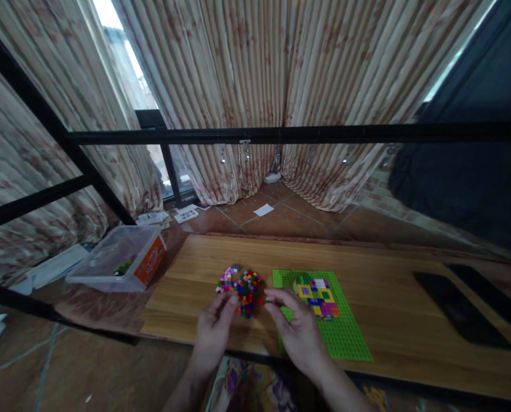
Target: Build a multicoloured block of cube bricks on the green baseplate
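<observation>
A heap of small toy bricks [247,281] in many colours lies on the wooden table in front of me. My left hand [214,326] is at the heap's near left edge, thumb and fingers closed together; whatever they may hold is hidden. On the heap's right side, my right hand [296,326] pinches a small red brick [262,301] between thumb and fingertips, with a bit of green beside it. Right of the heap lies a green studded baseplate [345,332], partly covered by my right hand. A multicoloured block of joined bricks [317,297] sits on its upper part.
Two dark flat slabs [461,309] lie at the right of the wooden table [186,309]. A clear plastic box [113,257] with an orange label stands on the left, beyond the table edge. A black metal rail [221,136] crosses ahead, before the curtains [238,68].
</observation>
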Motion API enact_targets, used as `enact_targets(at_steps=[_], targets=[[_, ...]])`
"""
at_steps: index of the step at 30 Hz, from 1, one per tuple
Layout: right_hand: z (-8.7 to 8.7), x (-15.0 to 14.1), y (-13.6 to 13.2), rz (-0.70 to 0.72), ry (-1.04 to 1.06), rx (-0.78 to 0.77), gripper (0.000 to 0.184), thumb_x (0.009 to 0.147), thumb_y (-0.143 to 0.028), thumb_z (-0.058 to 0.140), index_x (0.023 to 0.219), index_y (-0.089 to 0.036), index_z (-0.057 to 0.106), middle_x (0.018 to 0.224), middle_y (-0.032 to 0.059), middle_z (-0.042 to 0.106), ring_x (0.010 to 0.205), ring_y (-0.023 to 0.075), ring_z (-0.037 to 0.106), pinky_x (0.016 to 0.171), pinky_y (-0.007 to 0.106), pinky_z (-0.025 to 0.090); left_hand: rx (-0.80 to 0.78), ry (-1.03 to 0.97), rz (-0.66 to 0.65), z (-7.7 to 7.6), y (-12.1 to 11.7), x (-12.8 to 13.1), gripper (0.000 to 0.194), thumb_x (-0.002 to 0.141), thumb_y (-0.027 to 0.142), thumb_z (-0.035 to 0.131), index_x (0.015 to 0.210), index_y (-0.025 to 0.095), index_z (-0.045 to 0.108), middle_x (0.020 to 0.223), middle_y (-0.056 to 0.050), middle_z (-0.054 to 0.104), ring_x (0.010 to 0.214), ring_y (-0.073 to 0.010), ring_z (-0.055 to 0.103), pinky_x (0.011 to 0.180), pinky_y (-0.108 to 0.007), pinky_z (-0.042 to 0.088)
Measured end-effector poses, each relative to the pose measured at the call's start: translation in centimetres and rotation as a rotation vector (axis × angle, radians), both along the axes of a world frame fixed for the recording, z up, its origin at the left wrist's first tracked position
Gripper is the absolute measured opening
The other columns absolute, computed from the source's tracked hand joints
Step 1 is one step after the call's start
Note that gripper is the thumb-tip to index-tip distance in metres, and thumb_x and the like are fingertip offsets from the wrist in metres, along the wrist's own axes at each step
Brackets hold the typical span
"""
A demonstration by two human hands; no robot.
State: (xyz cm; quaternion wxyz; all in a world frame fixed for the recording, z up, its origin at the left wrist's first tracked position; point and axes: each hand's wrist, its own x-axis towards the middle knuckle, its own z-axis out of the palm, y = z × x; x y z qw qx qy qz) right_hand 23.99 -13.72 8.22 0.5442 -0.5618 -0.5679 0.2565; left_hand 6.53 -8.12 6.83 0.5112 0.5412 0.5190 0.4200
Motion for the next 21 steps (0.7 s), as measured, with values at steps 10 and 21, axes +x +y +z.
enact_targets(at_steps=[10,21], targets=[[1.1,0.9,-3.6,0.055,-0.087,-0.065,0.015,0.090,-0.021,0.052,0.096,-0.024,0.065,0.087,0.0019,0.068,0.082,0.0149,0.064,0.074,0.024,0.050,-0.537,-0.449,-0.250,1.8,-3.4,4.8,0.041,0.051,0.040,0.088,0.074,0.013,0.067,0.062,-0.001,0.064,0.048,-0.0041,0.051,0.048,-0.016,0.039],[0.3,3.4,-6.7,0.099,0.159,-0.279,0.012,0.085,-0.030,0.061,0.086,-0.020,0.066,0.075,0.0009,0.068,0.072,0.0151,0.064,0.067,0.024,0.050,-0.776,-0.435,-0.451,0.1,-5.2,6.0,0.041,0.051,0.044,0.085,0.069,0.014,0.064,0.057,0.001,0.059,0.044,-0.0054,0.046,0.044,-0.019,0.037]])
